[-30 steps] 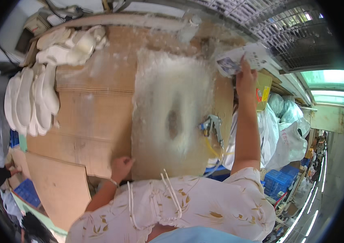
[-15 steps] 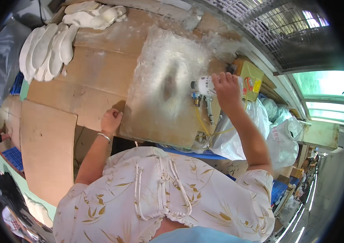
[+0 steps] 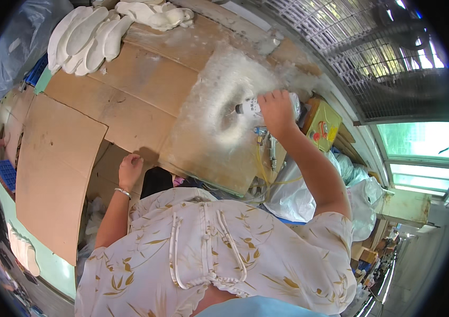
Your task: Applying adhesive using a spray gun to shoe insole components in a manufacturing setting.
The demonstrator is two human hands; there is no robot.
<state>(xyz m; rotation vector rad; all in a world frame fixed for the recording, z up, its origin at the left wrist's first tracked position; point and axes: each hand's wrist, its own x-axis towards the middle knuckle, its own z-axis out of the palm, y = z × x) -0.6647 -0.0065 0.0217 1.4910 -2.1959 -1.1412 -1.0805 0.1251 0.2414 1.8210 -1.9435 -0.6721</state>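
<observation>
Bottle [image 3: 251, 105] is tipped toward nine o'clock in closed right grip [image 3: 278, 113], left grip [image 3: 131, 167] curled, hold unclear; steady aim seems needed next.

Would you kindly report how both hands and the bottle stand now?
Right hand gripping bottle, held sideways. Left hand loosely curled near cardboard edge. Spray gun close to bottle.

Daylight is admitted from the right through a green-tinted window [image 3: 420, 137] and a grille [image 3: 340, 34]. A pale sheen is thrown off the whitened sheet [image 3: 198, 124], and a soft shadow is cast beside the left hand [image 3: 131, 170]. Edges are bowed and corners blackened by the fisheye.
</observation>
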